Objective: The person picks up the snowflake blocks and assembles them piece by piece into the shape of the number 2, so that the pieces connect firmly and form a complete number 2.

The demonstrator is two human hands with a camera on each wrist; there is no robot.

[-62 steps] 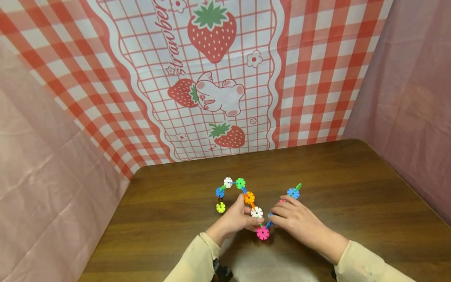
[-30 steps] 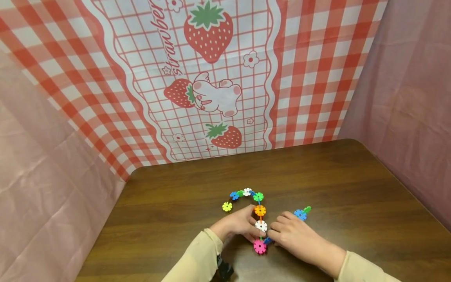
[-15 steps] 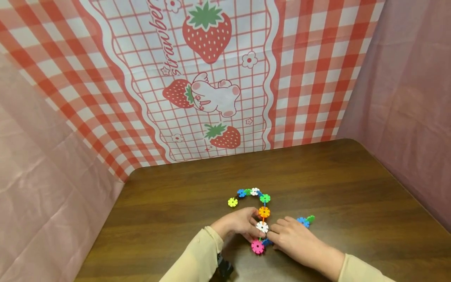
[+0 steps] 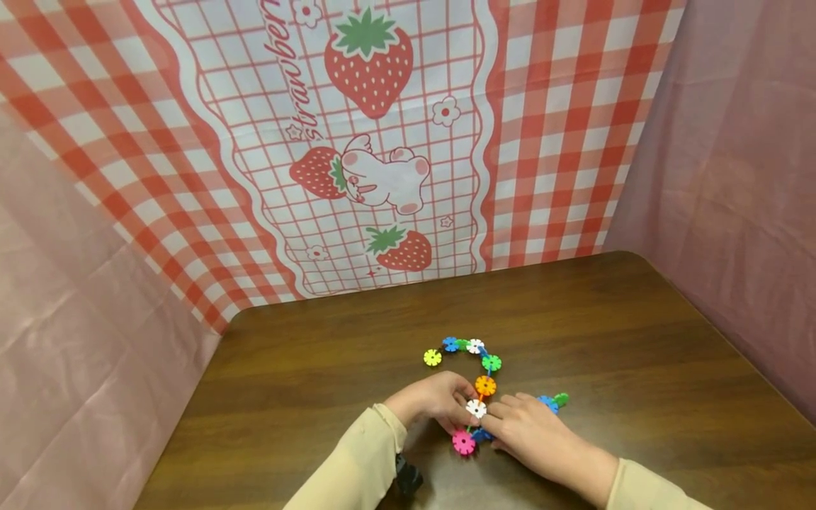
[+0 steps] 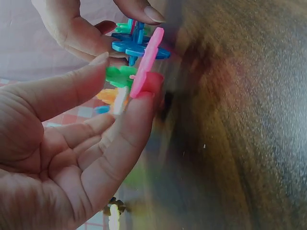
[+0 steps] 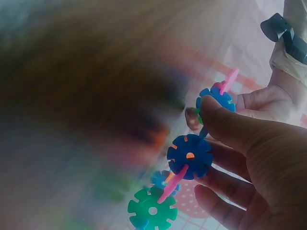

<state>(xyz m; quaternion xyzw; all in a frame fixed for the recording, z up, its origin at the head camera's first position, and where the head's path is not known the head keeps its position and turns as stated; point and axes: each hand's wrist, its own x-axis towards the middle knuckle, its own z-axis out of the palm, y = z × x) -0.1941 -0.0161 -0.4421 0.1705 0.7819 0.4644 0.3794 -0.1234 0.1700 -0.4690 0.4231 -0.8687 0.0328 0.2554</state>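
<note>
A chain of colourful slotted snowflake discs winds between both hands. In the head view my left hand [image 4: 440, 398] grips it beside the white disc [image 4: 476, 409], just above the pink disc [image 4: 464, 443]. The left wrist view has that thumb at the green disc [image 5: 121, 75], a finger against the pink disc's lower edge. My right hand [image 4: 534, 433] pinches the chain's blue part, mostly hiding it in the head view. The right wrist view shows its thumb on an upper blue disc [image 6: 217, 100]; another blue disc [image 6: 190, 157] and a green disc [image 6: 152, 211] trail below.
The chain's far end curves past an orange disc [image 4: 486, 385] to a yellow disc [image 4: 433, 358]. Brown wood-grain tabletop [image 4: 331, 368] surrounds the hands. A strawberry-print cloth [image 4: 389, 198] hangs behind, with pink curtains [image 4: 714, 184] at the sides.
The chain's curved far end has swung right, and its right end has come nearer the person. The pink disc has shifted slightly left and closer. Both hands have kept their grip and drawn a little closer together.
</note>
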